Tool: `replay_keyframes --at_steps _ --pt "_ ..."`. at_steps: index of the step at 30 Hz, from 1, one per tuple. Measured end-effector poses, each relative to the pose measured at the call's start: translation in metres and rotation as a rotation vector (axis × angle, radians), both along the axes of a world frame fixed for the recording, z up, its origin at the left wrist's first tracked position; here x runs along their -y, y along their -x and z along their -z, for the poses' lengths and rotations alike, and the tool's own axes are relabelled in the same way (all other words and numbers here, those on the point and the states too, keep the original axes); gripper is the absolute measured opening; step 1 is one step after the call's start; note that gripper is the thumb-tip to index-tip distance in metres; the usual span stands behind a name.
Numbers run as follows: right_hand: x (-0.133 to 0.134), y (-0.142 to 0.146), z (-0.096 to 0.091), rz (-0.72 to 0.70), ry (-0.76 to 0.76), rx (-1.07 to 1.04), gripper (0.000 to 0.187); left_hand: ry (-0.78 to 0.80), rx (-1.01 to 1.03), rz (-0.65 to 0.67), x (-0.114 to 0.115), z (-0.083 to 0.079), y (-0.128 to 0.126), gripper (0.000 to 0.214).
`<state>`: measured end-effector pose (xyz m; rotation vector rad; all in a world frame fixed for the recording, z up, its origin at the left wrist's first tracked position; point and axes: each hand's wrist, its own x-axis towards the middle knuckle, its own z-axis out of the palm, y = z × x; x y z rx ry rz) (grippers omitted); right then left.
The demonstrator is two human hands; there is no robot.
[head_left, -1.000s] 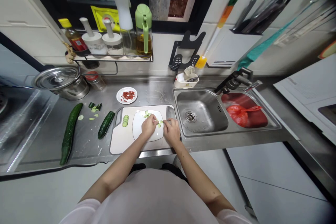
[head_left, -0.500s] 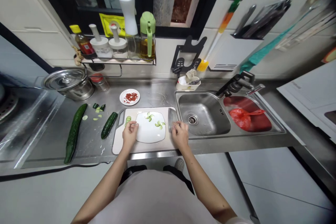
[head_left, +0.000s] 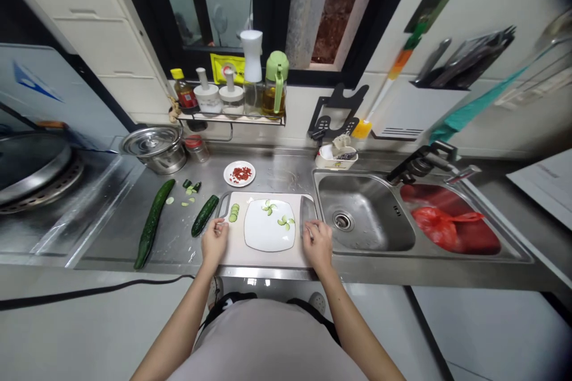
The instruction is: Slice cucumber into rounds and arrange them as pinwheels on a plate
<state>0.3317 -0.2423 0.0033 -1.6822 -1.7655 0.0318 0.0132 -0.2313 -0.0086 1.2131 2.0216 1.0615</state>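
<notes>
A white plate with two small fans of cucumber slices lies on a white cutting board. A short stack of cucumber slices sits on the board's left part. My left hand rests at the board's left edge, fingers curled, just below those slices. My right hand rests at the board's right edge beside a cleaver blade, fingers bent down. Whether either hand holds anything does not show.
A whole cucumber, a cucumber half and cut ends lie on the steel counter to the left. A small dish of red bits stands behind the board. A double sink holds a red bag. Pot and bottle shelf are behind.
Both hands left the plate and drew back to the board's left and right edges. The head has pulled back and tilted up, so the counter sits lower in view.
</notes>
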Motion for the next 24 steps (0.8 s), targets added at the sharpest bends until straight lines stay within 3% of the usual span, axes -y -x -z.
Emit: replay_keyframes --at_steps 5,17,24 --pt "0.001 -0.002 0.0 0.001 -0.026 -0.004 0.029 0.042 -0.147 -0.029 -0.005 -0.005 0.004 0.027" --pt "-0.002 -0.007 0.003 -0.008 -0.054 0.008 0.029 0.213 -0.495 0.098 -0.032 -0.007 -0.019 0.031" --pt "0.0 -0.007 0.007 -0.004 -0.045 -0.016 0.029 0.235 -0.432 0.072 -0.036 -0.005 -0.021 0.024"
